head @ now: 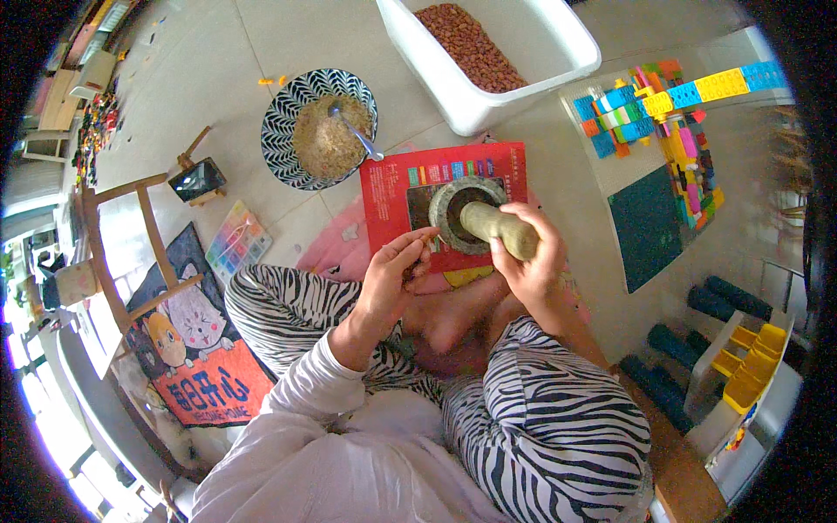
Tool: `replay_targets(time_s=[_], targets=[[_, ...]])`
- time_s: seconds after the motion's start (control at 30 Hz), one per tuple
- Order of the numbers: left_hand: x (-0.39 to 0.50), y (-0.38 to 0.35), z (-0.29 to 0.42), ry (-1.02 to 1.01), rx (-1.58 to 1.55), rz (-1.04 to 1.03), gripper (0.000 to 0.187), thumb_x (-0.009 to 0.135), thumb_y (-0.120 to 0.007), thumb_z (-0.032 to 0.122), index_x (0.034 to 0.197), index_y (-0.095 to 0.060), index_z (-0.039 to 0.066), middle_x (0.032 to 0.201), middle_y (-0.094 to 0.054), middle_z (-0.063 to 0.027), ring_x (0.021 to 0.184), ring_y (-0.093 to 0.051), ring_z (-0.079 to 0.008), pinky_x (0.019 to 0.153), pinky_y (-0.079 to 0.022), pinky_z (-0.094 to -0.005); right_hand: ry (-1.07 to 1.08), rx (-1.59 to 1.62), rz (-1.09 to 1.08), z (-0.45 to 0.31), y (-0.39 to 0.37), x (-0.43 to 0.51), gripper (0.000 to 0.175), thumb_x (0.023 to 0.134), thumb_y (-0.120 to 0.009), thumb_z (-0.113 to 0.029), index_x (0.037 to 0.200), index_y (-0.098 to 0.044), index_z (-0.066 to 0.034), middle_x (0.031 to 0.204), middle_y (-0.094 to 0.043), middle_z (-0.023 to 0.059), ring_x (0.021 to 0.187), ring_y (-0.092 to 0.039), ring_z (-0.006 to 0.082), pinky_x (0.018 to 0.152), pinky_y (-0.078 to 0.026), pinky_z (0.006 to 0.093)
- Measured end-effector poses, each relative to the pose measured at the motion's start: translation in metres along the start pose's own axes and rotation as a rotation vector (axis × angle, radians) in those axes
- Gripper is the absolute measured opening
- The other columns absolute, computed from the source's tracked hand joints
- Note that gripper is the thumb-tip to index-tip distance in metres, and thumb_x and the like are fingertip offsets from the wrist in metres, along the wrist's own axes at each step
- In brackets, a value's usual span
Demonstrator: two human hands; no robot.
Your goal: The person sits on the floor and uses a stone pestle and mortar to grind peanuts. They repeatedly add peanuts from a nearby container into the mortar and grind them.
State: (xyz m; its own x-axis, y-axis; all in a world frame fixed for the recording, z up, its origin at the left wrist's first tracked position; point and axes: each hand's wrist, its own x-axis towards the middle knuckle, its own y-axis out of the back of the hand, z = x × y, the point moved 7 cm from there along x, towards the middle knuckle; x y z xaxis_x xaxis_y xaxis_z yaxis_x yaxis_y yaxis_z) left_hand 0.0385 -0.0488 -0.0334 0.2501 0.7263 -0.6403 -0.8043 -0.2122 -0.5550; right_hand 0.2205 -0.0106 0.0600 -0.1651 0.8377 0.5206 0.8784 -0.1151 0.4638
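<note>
A grey stone mortar [444,209] stands on a red printed box or booklet [386,216] on the floor before my crossed legs. My right hand [539,255] grips a thick, pale pestle [497,229], whose lower end dips into the mortar. At the mortar's near left rim is my left hand [395,265], thumb and fingertips pinched around something small and brownish, perhaps a nut; its curled fingers partly hide it. What lies inside the mortar is mostly hidden by the pestle. Beyond to the left, a black-and-white patterned bowl [278,147] contains coarse tan crumbs [314,147] and a metal spoon [356,133].
A white plastic tub [556,68] with many reddish-brown nuts or beans [467,49] stands at the back. Toy building bricks [686,144] and a dark green baseplate [647,229] lie to the right. On the left are a wooden frame [150,229], a paint palette [239,242] and a doormat [209,386].
</note>
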Motion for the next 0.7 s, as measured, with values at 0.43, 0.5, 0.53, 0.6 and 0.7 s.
replay_targets(time_s=[0.43,0.5,0.53,0.6,0.7], targets=[[0.017,-0.020,0.027,-0.452,0.675,0.076,0.027,0.095,-0.057,0.019,0.109,-0.066,-0.002,0.088,-0.066,-0.0059,0.072,-0.057,-0.0112,0.063,-0.046,-0.0239,-0.085,0.068,0.081,0.012,0.001,-0.011,0.050,0.082,-0.067,-0.002,0.123,-0.038,-0.0010,0.111,-0.059,0.0220,0.099,-0.062,0.0302,0.087,-0.050,0.0393],[0.017,-0.038,0.033,-0.585,0.842,0.054,0.027,0.094,-0.058,0.018,0.109,-0.066,-0.002,0.093,-0.069,-0.0106,0.080,-0.063,-0.0153,0.070,-0.050,-0.0281,-0.032,-0.015,0.043,0.005,0.008,-0.010,0.052,0.083,-0.066,-0.001,0.125,-0.035,-0.0007,0.111,-0.058,0.0232,0.100,-0.060,0.0297,0.087,-0.049,0.0398],[0.022,-0.039,0.031,-0.633,0.971,0.067,0.029,0.093,-0.058,0.017,0.113,-0.063,-0.003,0.093,-0.069,-0.0144,0.083,-0.064,-0.0169,0.074,-0.051,-0.0309,-0.013,-0.035,0.042,0.005,0.009,-0.010,0.052,0.083,-0.066,-0.001,0.125,-0.035,-0.0006,0.111,-0.058,0.0230,0.100,-0.060,0.0294,0.088,-0.049,0.0397],[0.024,-0.042,0.032,-0.631,1.091,0.078,0.029,0.093,-0.058,0.016,0.117,-0.062,0.000,0.101,-0.068,-0.0111,0.088,-0.063,-0.0164,0.078,-0.050,-0.0296,-0.012,-0.062,0.023,0.009,0.010,-0.011,0.051,0.083,-0.066,-0.001,0.124,-0.036,-0.0004,0.111,-0.058,0.0227,0.100,-0.060,0.0292,0.088,-0.049,0.0395],[0.026,-0.035,0.030,-0.507,0.864,0.089,0.029,0.096,-0.055,0.019,0.117,-0.062,0.000,0.086,-0.062,-0.0036,0.071,-0.055,-0.0107,0.063,-0.045,-0.0245,-0.044,-0.059,-0.005,0.017,0.010,-0.013,0.051,0.083,-0.065,-0.001,0.124,-0.035,-0.0004,0.112,-0.058,0.0227,0.100,-0.060,0.0291,0.088,-0.049,0.0394]])
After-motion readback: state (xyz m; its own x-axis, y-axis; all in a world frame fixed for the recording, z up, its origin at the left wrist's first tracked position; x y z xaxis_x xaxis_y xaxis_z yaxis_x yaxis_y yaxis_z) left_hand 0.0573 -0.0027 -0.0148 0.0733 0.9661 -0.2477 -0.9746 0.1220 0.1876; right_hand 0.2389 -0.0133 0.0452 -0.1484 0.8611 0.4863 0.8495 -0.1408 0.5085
